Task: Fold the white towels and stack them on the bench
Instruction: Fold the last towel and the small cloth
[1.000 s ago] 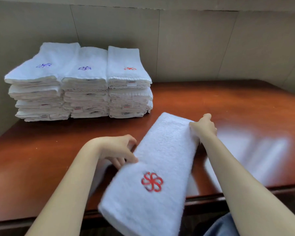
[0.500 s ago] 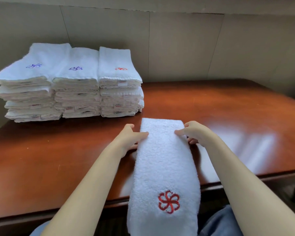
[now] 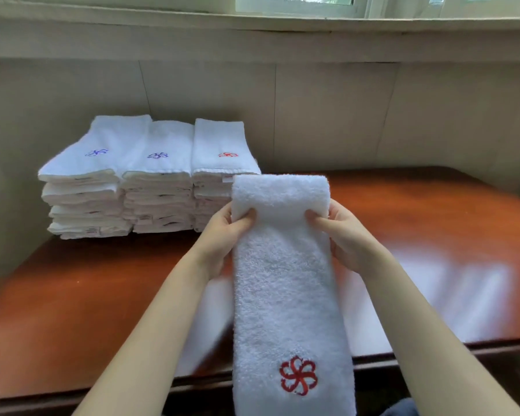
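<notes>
Left hand [image 3: 222,235] and right hand [image 3: 342,238] each pinch an edge of the long white terry towel [image 3: 282,280] between them, above the glossy brown desk [image 3: 102,295]. Uneven pulling could skew the fold.

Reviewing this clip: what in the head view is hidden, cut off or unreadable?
- Near end of the held towel: cut off by the bottom edge.
- Fingers of the left hand and right hand: behind the towel; only the thumbs show.
- Labels on the stacked towels: too small to read.
- Right stack's lower front: hidden by the held towel.
</notes>
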A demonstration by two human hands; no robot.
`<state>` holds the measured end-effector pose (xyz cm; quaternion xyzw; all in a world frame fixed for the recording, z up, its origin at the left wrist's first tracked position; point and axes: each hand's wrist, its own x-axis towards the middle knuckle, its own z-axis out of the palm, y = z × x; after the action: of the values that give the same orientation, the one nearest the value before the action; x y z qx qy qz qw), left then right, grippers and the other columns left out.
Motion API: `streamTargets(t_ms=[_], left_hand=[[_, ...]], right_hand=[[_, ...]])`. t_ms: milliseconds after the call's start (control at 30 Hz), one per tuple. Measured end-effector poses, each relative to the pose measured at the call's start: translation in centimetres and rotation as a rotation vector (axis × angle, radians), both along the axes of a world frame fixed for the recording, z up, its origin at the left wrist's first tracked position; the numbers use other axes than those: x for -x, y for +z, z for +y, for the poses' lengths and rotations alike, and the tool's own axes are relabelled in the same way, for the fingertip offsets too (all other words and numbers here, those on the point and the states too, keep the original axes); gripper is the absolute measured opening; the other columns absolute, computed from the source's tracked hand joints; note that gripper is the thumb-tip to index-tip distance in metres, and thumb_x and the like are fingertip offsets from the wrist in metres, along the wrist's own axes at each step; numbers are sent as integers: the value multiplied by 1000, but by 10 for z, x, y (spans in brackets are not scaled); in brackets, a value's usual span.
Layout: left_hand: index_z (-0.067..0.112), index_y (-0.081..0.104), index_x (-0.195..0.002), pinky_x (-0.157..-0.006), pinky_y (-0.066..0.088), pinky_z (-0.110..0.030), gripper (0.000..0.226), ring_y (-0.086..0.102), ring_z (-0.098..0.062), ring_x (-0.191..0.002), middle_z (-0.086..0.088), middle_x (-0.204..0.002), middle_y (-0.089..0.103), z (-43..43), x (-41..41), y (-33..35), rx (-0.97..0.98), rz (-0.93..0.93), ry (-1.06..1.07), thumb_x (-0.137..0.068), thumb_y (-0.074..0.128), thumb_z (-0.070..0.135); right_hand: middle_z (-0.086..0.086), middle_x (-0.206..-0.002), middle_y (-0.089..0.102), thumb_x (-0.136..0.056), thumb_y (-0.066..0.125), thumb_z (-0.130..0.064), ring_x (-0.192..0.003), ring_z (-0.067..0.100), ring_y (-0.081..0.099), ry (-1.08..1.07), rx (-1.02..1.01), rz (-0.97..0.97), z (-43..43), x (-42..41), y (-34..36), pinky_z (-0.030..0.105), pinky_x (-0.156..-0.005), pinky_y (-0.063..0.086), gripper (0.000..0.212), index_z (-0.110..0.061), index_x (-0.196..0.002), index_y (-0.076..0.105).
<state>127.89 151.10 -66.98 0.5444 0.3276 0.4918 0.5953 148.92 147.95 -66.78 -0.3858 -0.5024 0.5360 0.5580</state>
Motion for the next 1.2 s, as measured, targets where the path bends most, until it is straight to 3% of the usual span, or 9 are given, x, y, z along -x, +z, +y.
streamTargets(t_ms=[200,333,500,633,733,900,967,1067,1200], left_hand=[[13,62,-105,-71,59,-28,13,70,-18,-83,-8,-101,70,-1,25,45,-27,-46,175,-92,58,14],[11,61,-105,-60,58,-27,12,69,-17,-73,-7,-91,70,-4,43,75,-63,-137,277,-95,55,13],[14,63,-96,-62,59,-29,6,70,-17,-72,-4,-87,71,-8,69,95,-120,-117,315,-94,57,13],[19,65,-96,-67,58,-29,7,70,-17,-80,-2,-93,73,-7,92,118,-204,-21,352,-93,60,16],[16,62,-100,-72,55,-27,9,66,-14,-77,1,-90,69,-3,106,149,-304,50,401,-95,56,11],[19,57,-93,-56,49,-11,14,63,5,-58,5,-85,63,-8,127,200,-444,133,436,-97,52,7],[17,57,-97,-50,45,-9,9,61,7,-54,7,-81,62,-11,134,214,-460,178,461,-97,52,9],[12,56,-106,-49,47,-12,11,61,5,-53,5,-82,62,-14,141,227,-473,154,460,-96,54,9],[8,59,-109,-47,41,-6,15,58,9,-51,6,-82,61,-15,149,235,-515,173,519,-95,56,7]], right_hand=[[16,-103,68,-93,58,-20,-84,25,67,-125,-87,11,11,43,37,37,-75,56,25,-4,-112,61],[10,-105,72,-91,60,-29,-88,22,69,11,-19,-60,19,66,55,32,-73,56,28,-10,-111,65],[17,-108,69,-93,59,-21,-91,29,66,-10,40,-155,21,92,49,47,-86,51,20,-9,-108,66],[16,-98,69,-94,58,-17,-82,27,64,-119,-56,-122,23,113,75,36,-70,51,19,-3,-105,65],[11,-87,65,-94,59,-14,-69,19,61,-173,-155,-114,25,128,108,24,-57,50,9,-9,-91,65],[14,-97,64,-94,57,-15,-85,27,61,-159,-254,-108,32,143,158,45,-83,52,10,-9,-99,64],[13,-97,66,-95,57,-15,-86,28,62,-135,-275,-101,32,147,174,47,-86,51,9,-12,-98,65],[11,-93,67,-95,57,-14,-80,24,64,-131,-308,-119,31,151,191,40,-78,55,10,-12,-99,65],[9,-85,66,-92,61,-12,-66,16,63,-119,-338,-193,29,153,204,31,-63,54,11,-4,-98,64]])
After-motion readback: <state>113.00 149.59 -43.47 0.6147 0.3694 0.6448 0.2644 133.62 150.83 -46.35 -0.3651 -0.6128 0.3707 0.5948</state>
